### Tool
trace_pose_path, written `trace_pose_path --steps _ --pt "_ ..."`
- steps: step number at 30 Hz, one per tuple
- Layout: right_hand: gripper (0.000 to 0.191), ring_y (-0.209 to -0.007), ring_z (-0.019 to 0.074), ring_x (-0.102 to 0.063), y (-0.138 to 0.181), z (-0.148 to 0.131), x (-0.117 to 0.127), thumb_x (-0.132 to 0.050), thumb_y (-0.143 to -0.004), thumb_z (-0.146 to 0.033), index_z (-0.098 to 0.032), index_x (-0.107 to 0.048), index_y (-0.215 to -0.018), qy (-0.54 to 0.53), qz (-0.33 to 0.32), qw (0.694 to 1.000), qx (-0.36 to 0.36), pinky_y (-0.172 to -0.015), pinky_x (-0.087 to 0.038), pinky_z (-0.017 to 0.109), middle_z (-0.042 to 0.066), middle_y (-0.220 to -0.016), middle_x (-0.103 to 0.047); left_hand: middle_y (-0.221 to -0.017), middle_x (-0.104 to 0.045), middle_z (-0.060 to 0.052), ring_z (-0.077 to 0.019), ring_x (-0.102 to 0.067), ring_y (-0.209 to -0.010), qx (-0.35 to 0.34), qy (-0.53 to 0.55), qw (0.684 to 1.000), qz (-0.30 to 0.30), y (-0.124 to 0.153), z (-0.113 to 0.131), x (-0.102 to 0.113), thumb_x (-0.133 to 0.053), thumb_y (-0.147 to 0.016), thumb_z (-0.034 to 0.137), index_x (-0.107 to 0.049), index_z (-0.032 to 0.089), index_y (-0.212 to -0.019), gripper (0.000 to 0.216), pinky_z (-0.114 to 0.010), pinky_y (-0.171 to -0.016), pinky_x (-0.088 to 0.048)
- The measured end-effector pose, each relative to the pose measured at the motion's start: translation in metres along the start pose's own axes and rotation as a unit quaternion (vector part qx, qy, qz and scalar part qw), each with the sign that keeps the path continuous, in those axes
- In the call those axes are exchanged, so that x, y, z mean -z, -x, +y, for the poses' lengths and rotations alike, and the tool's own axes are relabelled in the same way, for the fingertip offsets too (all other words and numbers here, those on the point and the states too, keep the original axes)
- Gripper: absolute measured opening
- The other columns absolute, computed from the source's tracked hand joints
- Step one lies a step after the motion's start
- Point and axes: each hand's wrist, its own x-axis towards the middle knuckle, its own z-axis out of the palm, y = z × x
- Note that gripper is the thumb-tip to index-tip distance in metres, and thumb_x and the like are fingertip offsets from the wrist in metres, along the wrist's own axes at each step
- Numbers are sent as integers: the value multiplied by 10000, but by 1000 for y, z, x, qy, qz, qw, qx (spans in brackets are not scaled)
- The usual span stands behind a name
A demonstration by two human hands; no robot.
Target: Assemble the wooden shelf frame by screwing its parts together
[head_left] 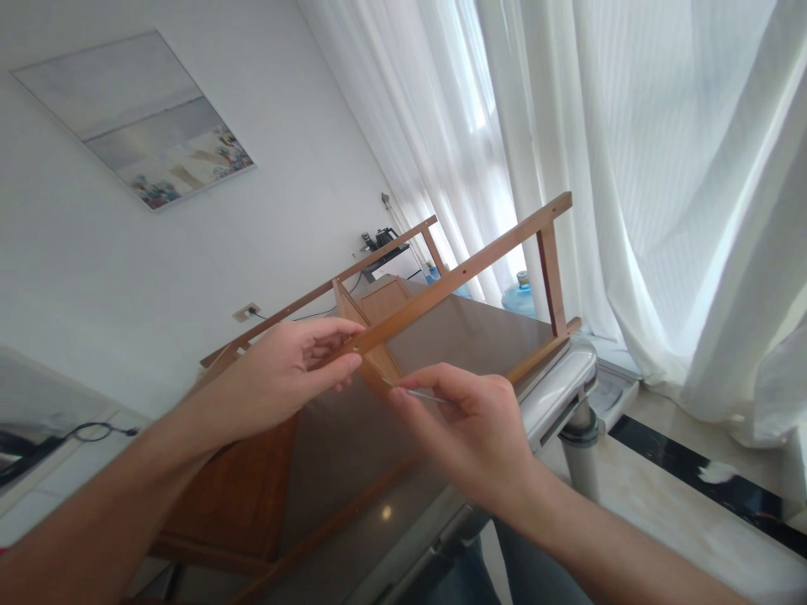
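A wooden frame lies on its side on the table, its upper rail [466, 273] rising to the right with small holes along it. My left hand [296, 357] is closed around that rail, thumb and fingertips beside a small metal fastener [356, 347]. Below and to the right, my right hand [463, 420] pinches a thin metal rod that looks like a hex key [425, 395]. Its tip is near a wooden crosspiece [375, 365], apart from the fastener. Part of the rod is hidden by my fingers.
The grey tabletop [479, 332] has a shiny metal edge [567, 382]. Another frame rail [378, 256] runs along the far side, and a brown wooden panel [233, 487] lies at lower left. Beyond are a water bottle [520, 298], white curtains [630, 168] and a wall socket [246, 312].
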Motion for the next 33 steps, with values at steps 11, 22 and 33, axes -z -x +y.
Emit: trace_pose_path --steps 11,22,33 --pt "57 -548 83 -623 -17 -6 -10 -784 -841 -181 -215 -781 -887 16 23 998 61 -541 -409 179 -43 -672 -737 -812 -748 -39 -158 -674 -677 27 5 1000 -7 -1 2 4 -740 -907 459 -615 201 -1407 576 -242 -559 -545" --pt "131 -659 138 -715 -31 -4 -20 -711 -903 -154 -247 -778 -968 86 -28 993 78 -609 -457 220 -28 -792 -802 -1029 -775 -101 -250 -743 -938 24 22 999 4 -1 -2 2 -770 -878 462 -632 201 -1392 592 -288 -668 -622" --pt "75 -656 177 -711 -41 -13 -28 -700 -926 -233 -246 -772 -936 126 -36 990 43 -635 -465 270 4 -782 -800 -1146 -790 -87 -274 -751 -1087 -20 47 999 -4 -1 2 0 -758 -900 417 -710 242 -1332 468 -314 -841 -662"
